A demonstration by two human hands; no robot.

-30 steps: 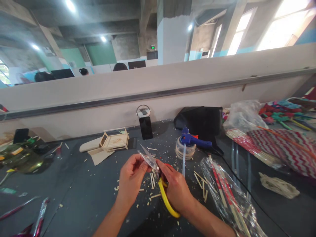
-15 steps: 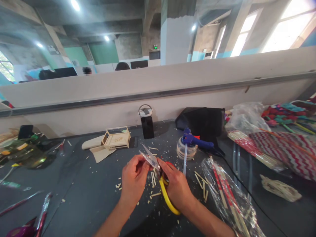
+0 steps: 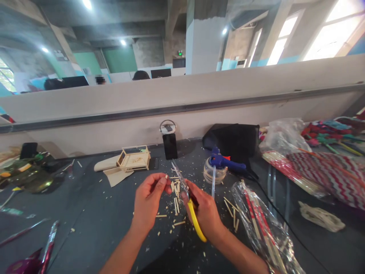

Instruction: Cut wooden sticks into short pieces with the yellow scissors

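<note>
My right hand (image 3: 203,207) is wrapped round the yellow handle of a pair of scissors (image 3: 194,222), whose blades point away from me and look almost closed. My left hand (image 3: 148,201) pinches a small pale wooden stick piece (image 3: 166,177) between thumb and fingertips, apart from the blades. Beneath and between the hands, cut wooden sticks (image 3: 176,204) and tiny chips lie scattered on the dark table. Beyond my left hand stands a small wooden model bed (image 3: 135,160), built of thin sticks.
A blue glue gun (image 3: 228,161) rests on a round clear jar (image 3: 214,176). Plastic-wrapped sticks (image 3: 264,228) lie right of my right hand. A black phone (image 3: 170,146) leans upright at the back. A glass teapot-like vessel (image 3: 31,171) stands left, and a cable crosses the right side.
The scissors have come away from my left hand, and their blades have closed together. My left hand has moved slightly left, with the small stick piece now showing in its fingertips.
</note>
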